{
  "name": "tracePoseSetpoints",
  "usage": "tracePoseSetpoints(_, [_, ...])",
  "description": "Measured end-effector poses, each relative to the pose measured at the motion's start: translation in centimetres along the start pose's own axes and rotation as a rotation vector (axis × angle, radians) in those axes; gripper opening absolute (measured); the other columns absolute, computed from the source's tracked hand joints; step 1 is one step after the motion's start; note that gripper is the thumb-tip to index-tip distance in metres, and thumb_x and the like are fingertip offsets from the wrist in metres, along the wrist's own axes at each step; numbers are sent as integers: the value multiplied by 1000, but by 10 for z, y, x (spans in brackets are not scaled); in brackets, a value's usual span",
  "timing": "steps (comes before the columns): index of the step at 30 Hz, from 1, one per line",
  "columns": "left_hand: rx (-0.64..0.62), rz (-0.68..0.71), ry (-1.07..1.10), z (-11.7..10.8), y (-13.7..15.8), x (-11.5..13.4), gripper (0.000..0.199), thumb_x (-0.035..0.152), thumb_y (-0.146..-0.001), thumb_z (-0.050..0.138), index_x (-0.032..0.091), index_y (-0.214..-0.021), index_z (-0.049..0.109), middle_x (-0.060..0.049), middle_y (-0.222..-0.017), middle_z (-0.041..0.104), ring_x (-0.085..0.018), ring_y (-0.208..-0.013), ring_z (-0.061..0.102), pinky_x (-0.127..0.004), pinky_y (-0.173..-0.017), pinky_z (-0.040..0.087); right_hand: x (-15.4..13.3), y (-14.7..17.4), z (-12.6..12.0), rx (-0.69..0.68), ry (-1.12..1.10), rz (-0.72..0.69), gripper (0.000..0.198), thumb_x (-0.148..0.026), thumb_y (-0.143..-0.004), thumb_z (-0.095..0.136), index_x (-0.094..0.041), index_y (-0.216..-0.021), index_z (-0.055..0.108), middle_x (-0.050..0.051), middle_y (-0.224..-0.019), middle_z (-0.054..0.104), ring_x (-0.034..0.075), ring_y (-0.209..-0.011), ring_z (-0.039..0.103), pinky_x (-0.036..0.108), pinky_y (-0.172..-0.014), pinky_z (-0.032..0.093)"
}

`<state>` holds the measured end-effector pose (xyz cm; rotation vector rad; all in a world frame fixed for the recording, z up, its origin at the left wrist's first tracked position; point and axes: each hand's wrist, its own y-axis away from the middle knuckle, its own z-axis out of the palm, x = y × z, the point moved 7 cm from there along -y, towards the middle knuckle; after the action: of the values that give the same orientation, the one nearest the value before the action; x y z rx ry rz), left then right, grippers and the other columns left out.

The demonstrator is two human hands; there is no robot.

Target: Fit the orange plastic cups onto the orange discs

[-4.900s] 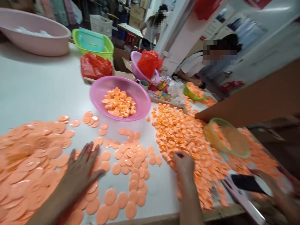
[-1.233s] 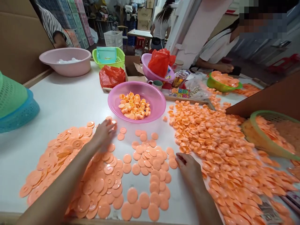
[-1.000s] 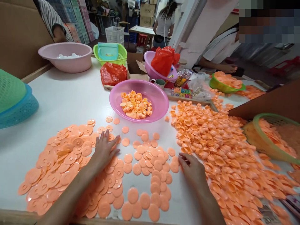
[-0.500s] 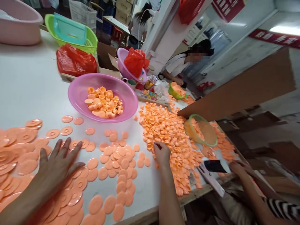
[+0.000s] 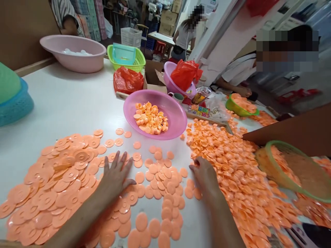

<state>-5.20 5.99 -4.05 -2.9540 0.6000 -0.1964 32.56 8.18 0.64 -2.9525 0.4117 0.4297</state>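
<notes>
**Two hands among orange parts**

The left hand [image 5: 117,177] lies flat on the bench [image 5: 67,103], its fingers [image 5: 121,162] spread over the flat orange discs [image 5: 64,175], which fan out to the left of them. The right hand [image 5: 204,174] rests at the near edge of the heap of orange caps [image 5: 227,158]; its fingers are curled and touch the caps, though whether they pinch one I cannot tell. Beyond both sets of fingers stands a pink bowl [image 5: 176,115] holding more orange pieces.

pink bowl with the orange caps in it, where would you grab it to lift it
Probably by the near rim of the pink bowl, from the person's side: its flared lip overhangs the white table, leaving room for fingers underneath. The right hand is nearest. The far rim is crowded by a cardboard box.
</notes>
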Motion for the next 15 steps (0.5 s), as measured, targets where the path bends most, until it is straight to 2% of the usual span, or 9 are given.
tracePoseSetpoints(3, [20, 80, 84, -5, -8, 18, 73, 68, -80, 60, 30, -142, 51, -13, -156, 40, -43, -147, 24, -74, -113, 2, 7, 4, -8, 32, -261, 166, 20, -36, -67, 67, -22, -80, 62, 1, -75, 62, 19, -65, 54, 31, -59, 41])
tracePoseSetpoints(6, [36, 109, 144, -8, -1, 28, 78, 76, -73, 59, 31, -136, 56, -16, -155, 40, -46, -146, 24, -75, -111, 7, 11, 13, -3, 79, -801, 425, 36, -40, -62, 73, -19, -90, 66, 2, -75, 66, 17, -61, 59, 28, -53, 45])
tracePoseSetpoints(8, [38, 136, 166, -9, 10, 32, 76, 75, -74, 61, 33, -137, 55, -17, -156, 38, -47, -146, 23, -75, -110, 11, -5, 18, 11, 22, -1150, 525, 36, -38, -60, 74, -18, -90, 67, 3, -79, 69, 15, -62, 62, 25, -53, 48])
tracePoseSetpoints(9, [36, 149, 169, -9, 14, 33, 72, 71, -76, 62, 34, -137, 54, -17, -156, 38, -46, -146, 23, -74, -110, 13, -18, 20, 19, -22, -1263, 539, 35, -35, -59, 75, -18, -88, 68, 4, -80, 71, 15, -62, 63, 24, -53, 49])
tracePoseSetpoints(11, [26, 152, 159, -9, 17, 31, 65, 61, -81, 64, 32, -139, 53, -15, -156, 39, -43, -147, 25, -72, -112, 14, -52, 21, 33, -127, -1341, 497, 33, -30, -58, 77, -17, -87, 70, 4, -80, 72, 13, -61, 63, 23, -55, 51])
tracePoseSetpoints(15, [8, 81, 116, -8, -2, 19, 57, 49, -89, 61, 18, -137, 56, -16, -151, 47, -42, -145, 30, -72, -115, 9, -137, 21, 62, -339, -1148, 246, 28, -32, -69, 69, -15, -91, 72, 2, -72, 70, 13, -56, 64, 26, -56, 55])
